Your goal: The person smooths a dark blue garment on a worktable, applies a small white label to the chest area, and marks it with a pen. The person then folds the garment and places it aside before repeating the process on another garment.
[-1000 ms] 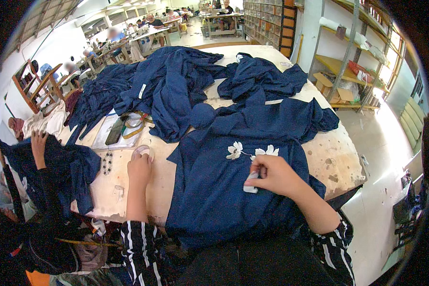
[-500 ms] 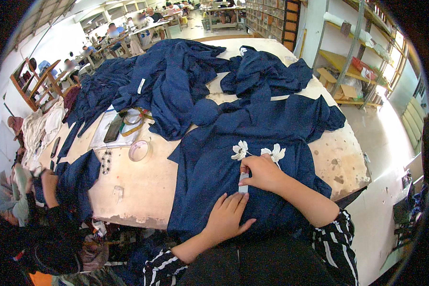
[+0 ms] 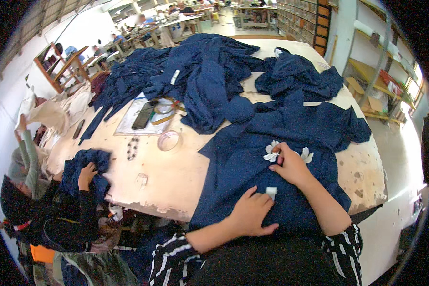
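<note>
A navy garment [image 3: 229,176] is spread before me with two white flower appliqués [image 3: 307,155] on it. My right hand [image 3: 292,166] is pinched at the left flower, covering part of it; whatever is between the fingertips is too small to make out. My left hand [image 3: 250,213] lies on the cloth below, fingers spread and empty, beside a small white strip [image 3: 271,190]. A ring of tape [image 3: 160,142] lies on the wooden table [image 3: 162,190] to the left.
Piled navy garments [image 3: 205,81], a phone [image 3: 143,121] and a bead string [image 3: 131,148] share the table. At the left, co-workers handle cloth, one person's hand [image 3: 86,176] gripping navy fabric. Metal shelving [image 3: 367,71] stands right; sewing tables with people fill the back.
My right hand has left the white strip and moved up to the left flower. My left hand came from the tape ring onto the garment. The view has shifted; the co-workers' arms moved.
</note>
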Motion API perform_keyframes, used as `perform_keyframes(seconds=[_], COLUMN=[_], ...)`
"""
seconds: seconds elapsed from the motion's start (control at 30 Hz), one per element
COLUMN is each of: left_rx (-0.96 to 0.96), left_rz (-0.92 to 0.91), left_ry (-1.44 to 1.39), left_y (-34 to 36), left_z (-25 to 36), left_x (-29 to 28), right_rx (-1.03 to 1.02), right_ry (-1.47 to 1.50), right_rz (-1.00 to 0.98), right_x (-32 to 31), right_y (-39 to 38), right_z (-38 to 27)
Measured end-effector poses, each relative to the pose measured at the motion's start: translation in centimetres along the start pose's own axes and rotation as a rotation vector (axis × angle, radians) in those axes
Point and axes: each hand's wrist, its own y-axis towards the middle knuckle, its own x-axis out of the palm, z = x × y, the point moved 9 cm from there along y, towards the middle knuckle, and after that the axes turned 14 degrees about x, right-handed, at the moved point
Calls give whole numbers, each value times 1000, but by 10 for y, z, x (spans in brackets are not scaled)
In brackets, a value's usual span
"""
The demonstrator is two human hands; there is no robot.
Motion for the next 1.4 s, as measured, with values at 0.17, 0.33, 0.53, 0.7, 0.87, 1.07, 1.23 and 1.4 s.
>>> perform_keyframes(seconds=[0.17,0.33,0.53,0.7,0.87,1.07,1.23,1.4], left_rx=[-498,-627,-552,-590,-695,-780,-936,-614], left_rz=[514,153,203,241,230,275,166,372], left_ry=[114,501,616,666,673,561,601,545], left_y=[-20,-62,-67,-67,-62,-60,-84,-43], left_z=[-127,-252,-267,-273,-286,-263,-255,-126], left_x=[-102,-107,-105,-111,-115,-123,-135,-172], right_rx=[101,179,77,-43,-72,22,-35,-299], right_ry=[353,613,523,471,464,504,412,-126], right_rz=[-117,-142,-60,-282,-310,-248,-98,363], right_x=[-10,-12,-9,-9,-11,-26,-41,-72], right_y=[4,17,21,4,0,8,11,-20], right_z=[26,30,35,12,3,18,15,-29])
